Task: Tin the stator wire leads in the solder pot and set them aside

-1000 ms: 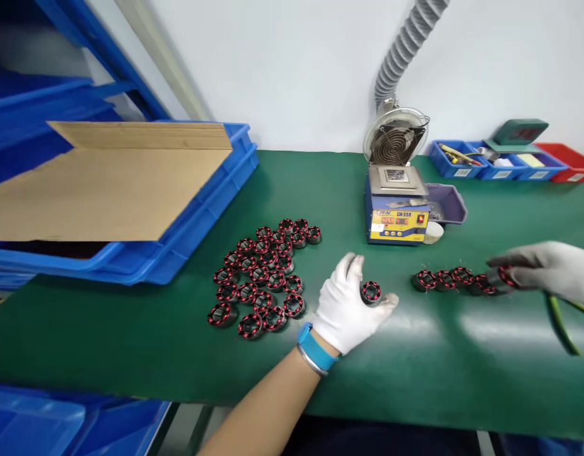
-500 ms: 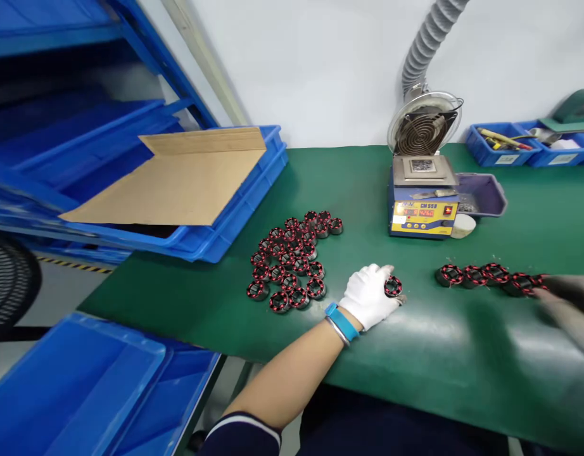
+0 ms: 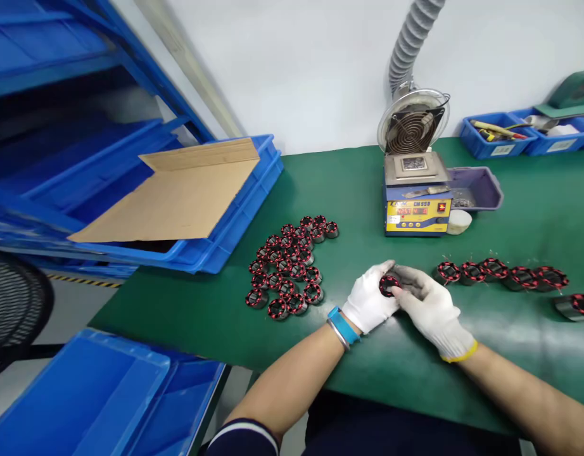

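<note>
At the middle of the bench a ring-shaped motor stator [image 3: 389,285], red and black on top, sits between my two gloved hands. My left hand [image 3: 372,297] is closed around its left side. My right hand [image 3: 427,307] closes on it from the right, the thumb over its top edge; the other fingers are partly hidden behind it. Left of my hands stands a cluster of similar stators [image 3: 291,253]. To the right runs a row of stators [image 3: 495,270] with fine wire ends sticking up, and one more stator [image 3: 577,306] sits nearer the right edge.
Behind my hands a solder pot [image 3: 416,215] with a lit display stands under a fan and grey hose [image 3: 413,44]. A purple tray [image 3: 491,190] is beside it. Cardboard [image 3: 178,196] lies over a blue crate [image 3: 239,215] at left. Blue tool bins [image 3: 494,136] stand far right.
My right hand has come left from the row of stators to the stator in my left hand. A separate stator now shows at the right edge. The view has shifted slightly.
</note>
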`<state>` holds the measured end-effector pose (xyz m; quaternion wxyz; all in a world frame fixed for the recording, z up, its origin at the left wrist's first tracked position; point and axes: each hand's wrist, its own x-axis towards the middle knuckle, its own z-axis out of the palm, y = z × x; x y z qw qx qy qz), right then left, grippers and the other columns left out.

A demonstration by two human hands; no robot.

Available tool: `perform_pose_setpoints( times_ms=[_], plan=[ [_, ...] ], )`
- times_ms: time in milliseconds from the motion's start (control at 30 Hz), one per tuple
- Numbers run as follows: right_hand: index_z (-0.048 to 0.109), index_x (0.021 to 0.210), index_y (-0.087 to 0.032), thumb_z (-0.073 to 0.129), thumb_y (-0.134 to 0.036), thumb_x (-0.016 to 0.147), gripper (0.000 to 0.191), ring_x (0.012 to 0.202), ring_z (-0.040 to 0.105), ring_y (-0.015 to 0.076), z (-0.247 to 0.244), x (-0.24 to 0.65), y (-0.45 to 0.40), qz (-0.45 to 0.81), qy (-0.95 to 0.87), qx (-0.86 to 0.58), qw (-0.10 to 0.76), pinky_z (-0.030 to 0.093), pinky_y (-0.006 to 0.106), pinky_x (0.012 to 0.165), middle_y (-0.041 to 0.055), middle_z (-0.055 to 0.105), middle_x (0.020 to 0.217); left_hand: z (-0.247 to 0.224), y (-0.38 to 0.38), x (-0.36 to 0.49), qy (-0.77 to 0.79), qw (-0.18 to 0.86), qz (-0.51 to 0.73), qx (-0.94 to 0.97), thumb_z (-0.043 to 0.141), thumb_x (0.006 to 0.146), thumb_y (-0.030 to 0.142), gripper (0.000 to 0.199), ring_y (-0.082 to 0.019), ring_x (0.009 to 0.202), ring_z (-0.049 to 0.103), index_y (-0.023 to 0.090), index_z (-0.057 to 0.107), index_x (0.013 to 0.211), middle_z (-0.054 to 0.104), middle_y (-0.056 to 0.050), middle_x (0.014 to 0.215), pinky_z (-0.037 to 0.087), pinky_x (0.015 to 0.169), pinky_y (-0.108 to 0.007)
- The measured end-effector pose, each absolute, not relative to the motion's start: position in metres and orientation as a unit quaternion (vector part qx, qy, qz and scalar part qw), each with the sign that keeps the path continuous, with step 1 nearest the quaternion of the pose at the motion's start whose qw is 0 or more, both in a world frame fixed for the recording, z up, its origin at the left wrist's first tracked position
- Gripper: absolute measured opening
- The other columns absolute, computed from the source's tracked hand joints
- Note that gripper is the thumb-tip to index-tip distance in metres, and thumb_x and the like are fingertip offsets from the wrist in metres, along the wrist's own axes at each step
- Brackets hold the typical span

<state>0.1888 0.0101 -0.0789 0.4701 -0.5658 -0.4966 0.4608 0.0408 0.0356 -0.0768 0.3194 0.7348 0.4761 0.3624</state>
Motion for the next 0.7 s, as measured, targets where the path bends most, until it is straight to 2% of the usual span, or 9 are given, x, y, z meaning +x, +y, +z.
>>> perform_pose_setpoints(
  times_ms=[100,200,233,300,400,533,700],
  plan=[
    [0.067,0.125,-0.017,0.071,-0.044,0.078,0.054,0.096,0.072,0.0240,-0.078,0.189,0.003,0.376,-0.543,-0.601,0.449,0.062,0.038,0.087,0.0129,0.071,0.117,-0.080,0.036,0.043,0.462,0.351,0.359,0.731,0.067,0.079,0.025,0.065,-0.024,0.124,0.062,0.014,0.052,0.141,0.063,-0.010,0.136,0.050,0.112,-0.036],
    [0.070,0.120,-0.019,0.069,-0.043,0.080,0.046,0.098,0.071,0.0241,-0.073,0.195,0.000,0.249,-0.622,-0.610,0.423,0.060,0.038,0.092,0.0108,0.072,0.114,-0.076,0.033,0.042,0.485,0.385,0.341,0.707,0.067,0.078,0.027,0.067,-0.029,0.127,0.060,0.014,0.051,0.142,0.060,-0.012,0.140,0.049,0.113,-0.041],
    [0.071,0.119,-0.019,0.068,-0.044,0.081,0.045,0.097,0.071,0.0240,-0.071,0.197,0.000,0.221,-0.639,-0.607,0.418,0.060,0.038,0.091,0.0107,0.072,0.113,-0.075,0.032,0.041,0.495,0.398,0.332,0.697,0.068,0.078,0.029,0.062,-0.032,0.123,0.062,0.014,0.056,0.137,0.063,-0.014,0.135,0.050,0.111,-0.044],
    [0.071,0.119,-0.018,0.067,-0.045,0.083,0.045,0.096,0.071,0.0235,-0.068,0.201,0.000,0.190,-0.654,-0.602,0.417,0.060,0.037,0.090,0.0104,0.072,0.112,-0.070,0.031,0.037,0.506,0.426,0.314,0.681,0.068,0.079,0.034,0.042,-0.034,0.107,0.069,0.015,0.067,0.116,0.072,-0.013,0.114,0.056,0.099,-0.046],
    [0.070,0.121,-0.020,0.068,-0.044,0.083,0.045,0.094,0.071,0.0230,-0.067,0.204,0.000,0.189,-0.633,-0.623,0.419,0.061,0.036,0.085,0.0090,0.073,0.110,-0.066,0.030,0.033,0.488,0.474,0.294,0.672,0.064,0.082,0.036,0.020,-0.025,0.076,0.071,0.017,0.068,0.088,0.073,-0.007,0.080,0.059,0.073,-0.035],
    [0.071,0.122,-0.024,0.070,-0.047,0.082,0.046,0.090,0.072,0.0232,-0.069,0.209,-0.001,0.231,-0.573,-0.652,0.440,0.061,0.036,0.077,0.0080,0.073,0.110,-0.061,0.029,0.034,0.427,0.586,0.311,0.614,0.071,0.078,0.038,0.024,-0.016,0.065,0.065,0.017,0.064,0.086,0.070,-0.003,0.077,0.052,0.059,-0.023],
    [0.069,0.124,-0.025,0.072,-0.048,0.083,0.048,0.092,0.072,0.0225,-0.069,0.211,-0.007,0.248,-0.564,-0.646,0.451,0.061,0.035,0.077,0.0073,0.073,0.111,-0.044,0.027,0.024,0.373,0.671,0.306,0.563,0.062,0.083,0.045,0.030,-0.013,0.049,0.058,0.015,0.065,0.086,0.064,-0.002,0.063,0.048,0.049,-0.023]
  ],
)
